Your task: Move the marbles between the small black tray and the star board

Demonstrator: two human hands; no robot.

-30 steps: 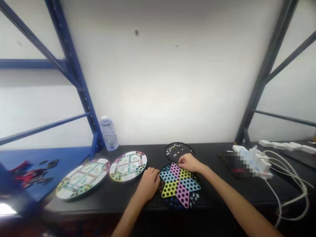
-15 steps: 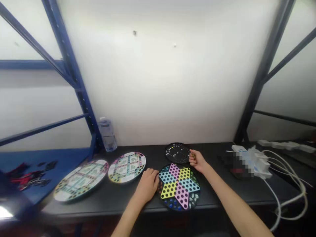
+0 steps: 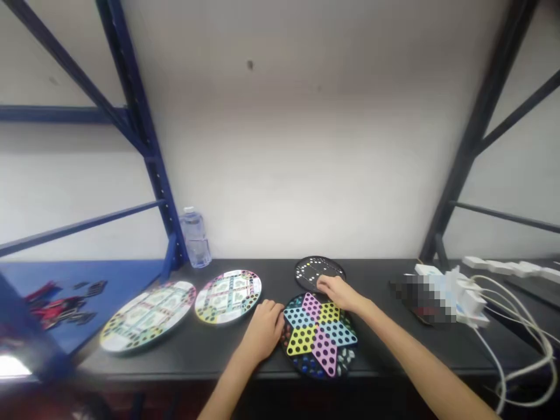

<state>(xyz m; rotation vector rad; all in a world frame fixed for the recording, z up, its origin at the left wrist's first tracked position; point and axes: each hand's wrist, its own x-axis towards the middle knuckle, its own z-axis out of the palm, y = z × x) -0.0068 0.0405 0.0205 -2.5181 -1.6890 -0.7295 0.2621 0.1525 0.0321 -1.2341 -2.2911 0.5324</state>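
A round Chinese checkers board (image 3: 324, 350) lies on the black tabletop, with a pink, yellow and blue star full of holes. Marbles, blue, whitish, greenish and reddish, sit in the compartments around the star. My left hand (image 3: 265, 330) lies loosely on the table with its fingertips at the board's left rim, nothing held. Over the far edge of the star, my right hand (image 3: 339, 291) is closed, fingers curled down; the marbles in it are hidden now. Just behind it is a round black board (image 3: 312, 268) with white dots, partly covered by the hand.
Two round printed game boards (image 3: 228, 296) lie to the left. A clear water bottle (image 3: 196, 239) stands by the blue rack post (image 3: 151, 151). On the right are a white power strip (image 3: 472, 306), looped white cables (image 3: 536, 350) and a dark blurred-out object (image 3: 422, 300).
My right hand has moved left, from beside the black board to above the star's far tips, turning knuckles up. The left hand stays put. The view has shifted slightly.
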